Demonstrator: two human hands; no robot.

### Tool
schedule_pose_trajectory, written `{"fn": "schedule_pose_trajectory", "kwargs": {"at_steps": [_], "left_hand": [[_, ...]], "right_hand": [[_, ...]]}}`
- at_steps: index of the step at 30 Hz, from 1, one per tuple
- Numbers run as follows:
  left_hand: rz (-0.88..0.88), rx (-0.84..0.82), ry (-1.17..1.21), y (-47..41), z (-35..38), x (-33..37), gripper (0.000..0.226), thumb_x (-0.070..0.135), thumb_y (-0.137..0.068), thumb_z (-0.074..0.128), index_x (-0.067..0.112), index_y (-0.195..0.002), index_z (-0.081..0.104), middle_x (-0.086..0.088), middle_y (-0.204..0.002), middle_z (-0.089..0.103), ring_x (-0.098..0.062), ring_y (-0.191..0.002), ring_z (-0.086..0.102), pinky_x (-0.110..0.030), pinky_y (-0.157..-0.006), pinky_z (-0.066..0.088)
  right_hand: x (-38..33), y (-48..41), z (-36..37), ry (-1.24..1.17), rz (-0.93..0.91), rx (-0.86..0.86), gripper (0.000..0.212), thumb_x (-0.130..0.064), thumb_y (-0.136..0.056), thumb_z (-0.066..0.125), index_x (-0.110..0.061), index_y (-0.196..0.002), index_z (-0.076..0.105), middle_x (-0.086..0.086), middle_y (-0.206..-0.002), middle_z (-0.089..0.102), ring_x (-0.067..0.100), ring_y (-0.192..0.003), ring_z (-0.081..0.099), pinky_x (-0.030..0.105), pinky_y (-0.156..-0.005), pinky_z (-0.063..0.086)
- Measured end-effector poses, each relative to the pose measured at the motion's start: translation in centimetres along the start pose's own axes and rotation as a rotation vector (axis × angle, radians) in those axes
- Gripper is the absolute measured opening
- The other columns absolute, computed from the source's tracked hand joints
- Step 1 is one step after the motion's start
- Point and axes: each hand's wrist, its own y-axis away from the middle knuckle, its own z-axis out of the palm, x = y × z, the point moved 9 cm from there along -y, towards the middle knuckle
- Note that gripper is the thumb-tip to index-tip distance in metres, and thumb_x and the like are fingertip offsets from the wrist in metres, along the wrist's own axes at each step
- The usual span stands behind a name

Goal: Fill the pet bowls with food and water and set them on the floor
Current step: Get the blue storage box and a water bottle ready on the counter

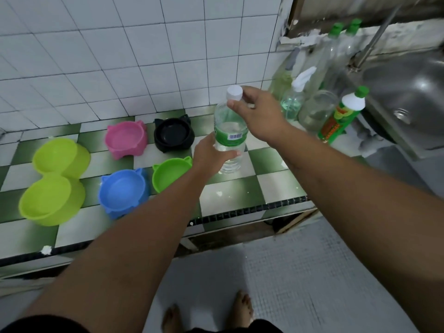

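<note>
The bottle (228, 121) is clear thin plastic with a green label (231, 136). It stands upright at the counter's (240, 200) middle right. I cannot tell whether its base rests on the tiles or hangs just above them. It is partly full of water, so I judge it moderately heavy for its size. The thin wall would likely dent and spurt under a hard squeeze once it is uncapped.

The left grip (211, 155) is wrapped round the lower body, just under the label, which looks the stiffest and safest place to hold. The right grip (259, 114) pinches at the white cap (234, 92), with the thumb just below it on the neck and the fingers curled behind. The ribbed cap should give good purchase for twisting.

The bowls sit from 8 to 10 o'clock of the bottle, all on the counter and all apparently without water or food:
- The black bowl (174, 134) is at 9 o'clock.
- The pink bowl (126, 138) is beyond the black one.
- The green bowl (171, 174) is at 8 o'clock, partly hidden by the left forearm.
- The blue bowl (122, 191) is past the green one.
- Two lime bowls (60, 155) are farthest out.

The bowls are light, rigid plastic and would slide easily. Each is best carried level by the rim once filled.

Cleaning bottles (336, 121) stand at 3 o'clock, and the sink (408, 97) lies beyond them. The floor (300, 272) lies at 6 o'clock.
</note>
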Motion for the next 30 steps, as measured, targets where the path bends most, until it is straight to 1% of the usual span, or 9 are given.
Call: {"fn": "schedule_pose_trajectory", "kwargs": {"at_steps": [6, 10, 13, 17, 19, 21, 24, 27, 30], "left_hand": [[-0.030, -0.061, 0.030, 0.1, 0.2, -0.3, 0.068, 0.045, -0.060, 0.092, 0.029, -0.123, 0.071, 0.010, -0.114, 0.076, -0.009, -0.106, 0.070, -0.037, -0.098, 0.055], [-0.015, -0.104, 0.029, 0.5, 0.1, -0.1, 0.066, 0.049, -0.060, 0.089, 0.031, -0.121, 0.072, 0.013, -0.112, 0.077, -0.007, -0.105, 0.070, -0.042, -0.100, 0.055], [-0.033, -0.109, 0.059, 1.1, -0.4, -0.1, 0.072, 0.051, -0.057, 0.090, 0.032, -0.124, 0.070, 0.015, -0.114, 0.075, -0.007, -0.107, 0.070, -0.042, -0.102, 0.054], [-0.022, -0.111, 0.100, 2.6, -1.7, 1.0, 0.078, 0.027, -0.074, 0.093, 0.020, -0.143, 0.057, 0.005, -0.126, 0.064, -0.012, -0.118, 0.059, -0.031, -0.106, 0.047], [-0.048, -0.107, 0.114, 3.2, -2.4, 1.0, 0.091, 0.026, -0.076, 0.092, 0.013, -0.153, 0.044, -0.003, -0.138, 0.056, -0.016, -0.125, 0.054, -0.035, -0.111, 0.044], [-0.060, -0.103, 0.121, 3.9, -3.3, 1.0, 0.100, 0.028, -0.076, 0.092, 0.011, -0.157, 0.036, -0.009, -0.150, 0.051, -0.023, -0.133, 0.054, -0.042, -0.114, 0.044], [-0.041, -0.106, 0.133, 5.1, -4.9, 1.0, 0.095, 0.027, -0.079, 0.089, 0.012, -0.157, 0.037, -0.011, -0.153, 0.049, -0.027, -0.133, 0.056, -0.039, -0.108, 0.048], [-0.011, -0.079, 0.129, 6.3, -7.2, 0.8, 0.084, 0.027, -0.082, 0.087, 0.014, -0.153, 0.045, -0.004, -0.144, 0.054, -0.019, -0.120, 0.061, -0.026, -0.094, 0.046], [0.015, -0.045, 0.145, 7.5, -9.9, 0.3, 0.076, 0.026, -0.082, 0.086, 0.016, -0.149, 0.051, -0.004, -0.140, 0.059, -0.012, -0.109, 0.061, -0.022, -0.091, 0.047]], "right_hand": [[0.5, 0.0, 0.2, 0.010, 0.031, 0.009, 0.031, -0.035, -0.093, 0.069, -0.015, -0.116, 0.071, -0.006, -0.102, 0.071, 0.013, -0.096, 0.066, 0.036, -0.092, 0.054], [0.8, 0.5, 0.2, -0.011, 0.073, 0.052, 0.031, -0.036, -0.092, 0.070, -0.015, -0.115, 0.069, -0.008, -0.102, 0.071, 0.014, -0.098, 0.067, 0.041, -0.094, 0.054], [0.8, 1.2, 0.3, -0.016, 0.093, 0.086, 0.036, -0.034, -0.092, 0.070, -0.015, -0.122, 0.067, -0.004, -0.114, 0.071, 0.013, -0.105, 0.065, 0.040, -0.099, 0.052], [0.9, 2.5, 0.1, 0.010, 0.137, 0.159, 0.048, -0.033, -0.093, 0.070, -0.015, -0.136, 0.057, -0.001, -0.134, 0.062, 0.011, -0.119, 0.054, 0.028, -0.103, 0.044], [0.9, 3.3, -0.2, 0.033, 0.166, 0.226, 0.053, -0.034, -0.093, 0.070, -0.013, -0.139, 0.053, 0.001, -0.139, 0.057, 0.013, -0.124, 0.051, 0.025, -0.104, 0.040], [0.5, 4.3, -0.3, 0.051, 0.173, 0.286, 0.055, -0.036, -0.093, 0.069, -0.012, -0.139, 0.051, 0.003, -0.139, 0.054, 0.014, -0.125, 0.050, 0.027, -0.107, 0.040], [-0.6, 6.0, 0.0, 0.093, 0.174, 0.351, 0.056, -0.035, -0.092, 0.070, -0.008, -0.137, 0.051, 0.006, -0.135, 0.053, 0.018, -0.123, 0.051, 0.030, -0.107, 0.042], [-1.3, 7.8, 1.1, 0.088, 0.209, 0.399, 0.055, -0.033, -0.091, 0.071, -0.006, -0.134, 0.050, 0.007, -0.131, 0.055, 0.020, -0.120, 0.053, 0.033, -0.105, 0.044], [-2.2, 9.5, 2.8, 0.091, 0.215, 0.414, 0.056, -0.035, -0.090, 0.070, -0.006, -0.133, 0.049, 0.008, -0.130, 0.054, 0.024, -0.121, 0.053, 0.042, -0.107, 0.045]]}}
